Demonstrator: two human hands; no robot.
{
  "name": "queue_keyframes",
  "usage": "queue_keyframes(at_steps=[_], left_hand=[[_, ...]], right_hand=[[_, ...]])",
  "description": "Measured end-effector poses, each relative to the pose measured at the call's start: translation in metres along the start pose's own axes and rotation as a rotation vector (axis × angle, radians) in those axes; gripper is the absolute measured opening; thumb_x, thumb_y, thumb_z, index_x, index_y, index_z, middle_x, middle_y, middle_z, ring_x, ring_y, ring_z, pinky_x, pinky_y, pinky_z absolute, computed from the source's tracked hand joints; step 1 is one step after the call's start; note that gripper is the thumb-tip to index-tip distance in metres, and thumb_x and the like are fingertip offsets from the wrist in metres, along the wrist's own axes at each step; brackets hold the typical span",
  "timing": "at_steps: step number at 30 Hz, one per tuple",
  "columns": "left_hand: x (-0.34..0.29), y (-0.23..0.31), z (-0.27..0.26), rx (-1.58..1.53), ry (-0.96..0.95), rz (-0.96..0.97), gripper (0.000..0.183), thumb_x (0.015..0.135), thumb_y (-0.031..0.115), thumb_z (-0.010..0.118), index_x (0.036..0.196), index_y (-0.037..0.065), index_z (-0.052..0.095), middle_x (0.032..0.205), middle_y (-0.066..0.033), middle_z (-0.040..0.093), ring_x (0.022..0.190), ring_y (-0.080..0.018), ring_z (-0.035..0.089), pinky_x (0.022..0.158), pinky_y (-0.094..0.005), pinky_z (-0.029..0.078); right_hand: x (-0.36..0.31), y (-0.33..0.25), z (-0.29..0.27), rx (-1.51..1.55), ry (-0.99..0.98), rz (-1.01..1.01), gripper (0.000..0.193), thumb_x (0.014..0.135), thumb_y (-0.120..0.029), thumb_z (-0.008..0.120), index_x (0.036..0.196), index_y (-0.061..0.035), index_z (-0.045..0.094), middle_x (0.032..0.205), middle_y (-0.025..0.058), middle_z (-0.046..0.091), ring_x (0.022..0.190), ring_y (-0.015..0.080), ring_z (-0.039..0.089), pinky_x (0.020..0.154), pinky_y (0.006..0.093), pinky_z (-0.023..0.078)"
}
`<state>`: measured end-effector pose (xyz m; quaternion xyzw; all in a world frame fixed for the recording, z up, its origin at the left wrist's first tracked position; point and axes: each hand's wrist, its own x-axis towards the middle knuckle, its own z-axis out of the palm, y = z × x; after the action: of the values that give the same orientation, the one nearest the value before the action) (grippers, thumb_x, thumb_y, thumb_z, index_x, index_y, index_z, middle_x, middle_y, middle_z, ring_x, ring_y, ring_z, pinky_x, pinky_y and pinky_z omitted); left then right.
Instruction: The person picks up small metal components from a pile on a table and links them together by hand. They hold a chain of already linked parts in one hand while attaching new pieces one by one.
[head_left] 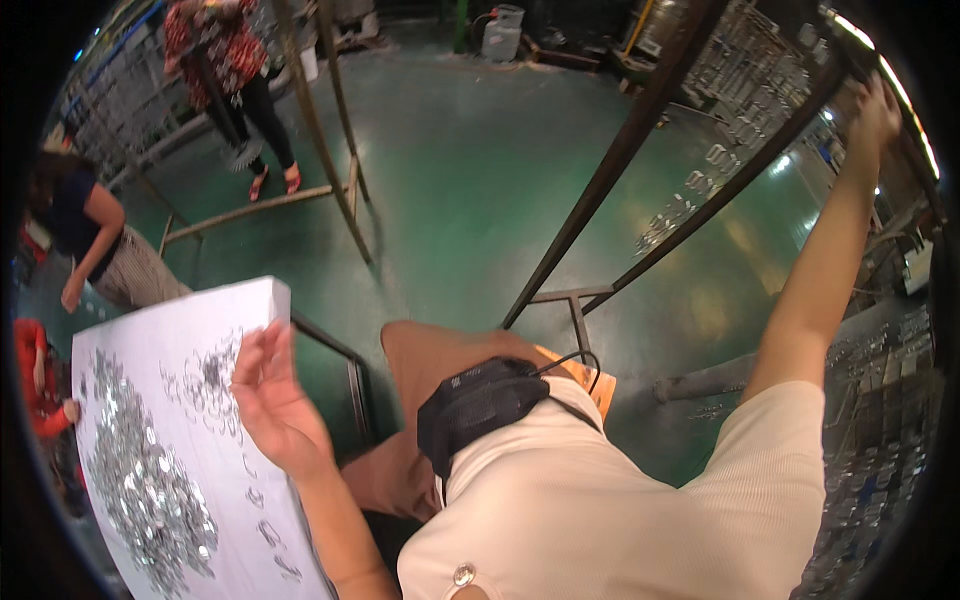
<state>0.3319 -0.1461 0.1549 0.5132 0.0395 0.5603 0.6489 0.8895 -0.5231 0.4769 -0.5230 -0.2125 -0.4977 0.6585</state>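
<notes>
My left hand [275,405] is held palm up, its fingers loosely extended, over the right edge of a white-covered table [180,315]. No object shows in it. On that table lies a large pile of small shiny silver metal pieces [145,480]. Beside my left fingers is a smaller heap of thin wire hooks [215,370], and several single hooks [262,500] lie in a row toward me. My right hand [875,115] is stretched up to the far right, by the top of a dark metal rack frame [745,185]. Its fingers are bent; what they grip is too small to tell.
Strings of small metal pieces [690,195] hang within the rack, and more [870,480] at the lower right. An empty brown frame [325,150] stands ahead left. Two people [225,60] [100,225] and a red sleeve [35,375] are at the left. A grey gas cylinder [502,35] stands far off.
</notes>
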Motion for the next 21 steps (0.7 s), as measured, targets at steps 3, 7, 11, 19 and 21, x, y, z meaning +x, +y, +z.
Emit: queue_keyframes(at_steps=[3,7,11,19,21], left_hand=[[0.002,0.072,0.131,-0.868,-0.194,-0.243,0.052,0.093,0.046,0.041,0.126,0.006,0.04,0.122,-0.0138,0.048,0.106,-0.0316,0.052,0.095,-0.0492,0.04],[-0.008,0.079,0.159,-1.13,-0.392,-0.341,0.048,0.093,0.042,0.041,0.129,0.01,0.035,0.12,-0.0134,0.05,0.101,-0.0324,0.054,0.096,-0.0521,0.035],[-0.01,0.076,0.166,-1.187,-0.431,-0.345,0.047,0.094,0.038,0.04,0.132,0.014,0.03,0.118,-0.0131,0.051,0.096,-0.0333,0.056,0.098,-0.0549,0.03],[-0.015,0.074,0.169,-1.181,-0.486,-0.333,0.048,0.095,0.03,0.04,0.138,0.021,0.021,0.113,-0.0124,0.055,0.087,-0.035,0.061,0.101,-0.0606,0.021],[-0.012,0.09,0.163,-1.149,-0.505,-0.289,0.05,0.095,0.028,0.04,0.139,0.022,0.018,0.112,-0.0122,0.055,0.084,-0.0354,0.062,0.102,-0.0621,0.018]], right_hand=[[-0.107,0.017,-0.037,0.16,0.065,0.025,0.022,0.081,-0.002,0.063,0.098,0.0001,0.05,0.083,0.0101,0.058,0.066,0.0137,0.055,0.052,0.023,0.046],[-0.261,0.115,-0.107,-0.389,0.024,0.235,0.017,0.084,-0.012,0.059,0.095,-0.0028,0.05,0.078,0.0055,0.055,0.055,0.0114,0.051,0.05,0.0244,0.043],[-0.387,0.182,-0.178,-0.609,-0.363,0.632,0.023,0.083,-0.013,0.061,0.1,-0.001,0.052,0.086,0.0077,0.06,0.06,0.0146,0.058,0.055,0.0264,0.047],[-0.452,0.19,-0.206,-0.767,-0.636,0.905,0.039,0.081,-0.014,0.066,0.118,-0.0122,0.054,0.082,0.0053,0.06,0.062,0.0131,0.057,0.051,0.0279,0.045],[-0.461,0.189,-0.192,-0.592,-0.724,0.8,0.048,0.079,-0.015,0.068,0.124,-0.0134,0.051,0.081,0.0036,0.059,0.062,0.0127,0.056,0.049,0.0275,0.044]])
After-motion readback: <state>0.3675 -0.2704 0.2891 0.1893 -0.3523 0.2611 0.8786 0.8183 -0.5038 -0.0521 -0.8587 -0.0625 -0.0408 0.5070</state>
